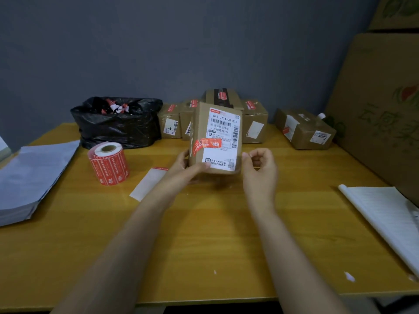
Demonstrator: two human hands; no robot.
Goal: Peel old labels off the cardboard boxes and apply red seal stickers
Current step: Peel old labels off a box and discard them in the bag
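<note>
Box is upright over mid-counter, long axis vertical, label facing you (resting or lifted, can't tell). Your left hand grips its lower left corner, thumb across the front. Right hand sits just beside the lower right edge, fingers curled, nothing visibly in it. The label's bottom right corner lies just left of that thumb, so your right hand is likely the nearer one to start the peel. A red sticker crosses the label.
</note>
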